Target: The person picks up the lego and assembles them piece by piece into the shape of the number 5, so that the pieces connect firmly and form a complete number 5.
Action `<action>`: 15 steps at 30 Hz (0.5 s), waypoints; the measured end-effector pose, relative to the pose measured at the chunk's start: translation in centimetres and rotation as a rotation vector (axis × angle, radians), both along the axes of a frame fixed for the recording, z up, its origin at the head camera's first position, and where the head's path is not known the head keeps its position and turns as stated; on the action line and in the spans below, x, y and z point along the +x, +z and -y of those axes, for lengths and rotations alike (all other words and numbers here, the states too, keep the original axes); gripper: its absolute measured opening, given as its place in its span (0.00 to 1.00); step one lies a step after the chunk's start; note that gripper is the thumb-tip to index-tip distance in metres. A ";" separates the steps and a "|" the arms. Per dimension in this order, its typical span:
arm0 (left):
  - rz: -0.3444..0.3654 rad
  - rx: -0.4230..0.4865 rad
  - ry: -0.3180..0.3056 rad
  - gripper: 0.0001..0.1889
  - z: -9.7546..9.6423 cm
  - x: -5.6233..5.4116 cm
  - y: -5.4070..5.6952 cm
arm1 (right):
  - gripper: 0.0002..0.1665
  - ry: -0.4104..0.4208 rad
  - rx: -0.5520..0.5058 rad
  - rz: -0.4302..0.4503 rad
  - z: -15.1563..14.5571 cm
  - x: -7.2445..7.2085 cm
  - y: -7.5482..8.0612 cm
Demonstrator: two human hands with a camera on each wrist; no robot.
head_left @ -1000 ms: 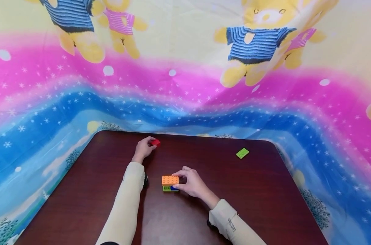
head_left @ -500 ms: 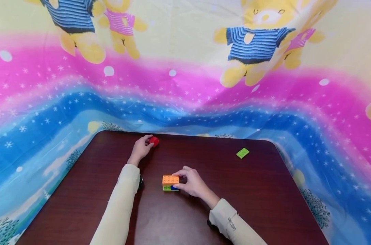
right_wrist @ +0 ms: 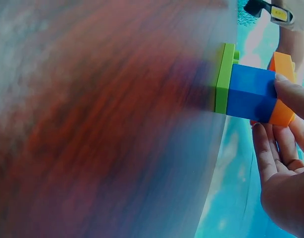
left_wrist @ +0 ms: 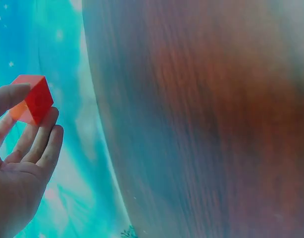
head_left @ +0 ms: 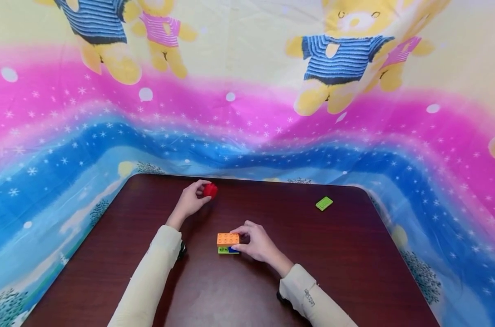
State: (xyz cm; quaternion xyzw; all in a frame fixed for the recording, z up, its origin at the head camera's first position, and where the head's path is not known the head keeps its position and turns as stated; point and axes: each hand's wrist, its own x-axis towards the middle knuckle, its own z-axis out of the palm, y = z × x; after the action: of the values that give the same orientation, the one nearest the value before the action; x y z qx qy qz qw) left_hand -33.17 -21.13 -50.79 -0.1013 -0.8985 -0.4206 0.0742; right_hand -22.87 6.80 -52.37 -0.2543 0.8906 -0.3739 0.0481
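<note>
My left hand (head_left: 189,200) pinches a red building block (head_left: 210,190) between thumb and fingertips, over the back left part of the table. In the left wrist view the red block (left_wrist: 39,101) shows smooth flat sides, with the thumb across one of them. Near the table's middle, my right hand (head_left: 256,244) grips a small stack from its right side. An orange studded brick (head_left: 227,239) tops this stack. Below it the right wrist view shows a blue block (right_wrist: 251,91) standing on a thin light-green plate (right_wrist: 223,82). Studs show on the plate's left part, under the orange brick's overhang.
A loose light-green plate (head_left: 324,203) lies at the back right of the dark brown table (head_left: 353,272). A cloth (head_left: 247,113) printed with bears and snowflakes hangs behind and along both sides of the table.
The red block has turned in my left fingers and shifted slightly, first left, then back right. My left forearm has swung left. The right hand and its stack have hardly moved.
</note>
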 end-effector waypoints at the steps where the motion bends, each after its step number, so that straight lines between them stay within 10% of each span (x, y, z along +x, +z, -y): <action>1: -0.005 0.003 -0.007 0.26 -0.1 0.3 0.1 | 0.25 -0.002 0.002 0.003 0.0 0.0 0.0; 15: -0.089 0.112 -0.127 0.27 -0.9 6.1 1.7 | 0.25 0.007 -0.005 0.002 -0.1 0.0 0.2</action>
State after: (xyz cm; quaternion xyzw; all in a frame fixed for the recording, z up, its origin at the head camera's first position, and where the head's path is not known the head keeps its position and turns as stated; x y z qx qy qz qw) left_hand -27.06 -20.25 -49.08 -0.1723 -0.8612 -0.4692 0.0927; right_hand -22.89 6.90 -52.16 -0.2571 0.8888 -0.3761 0.0494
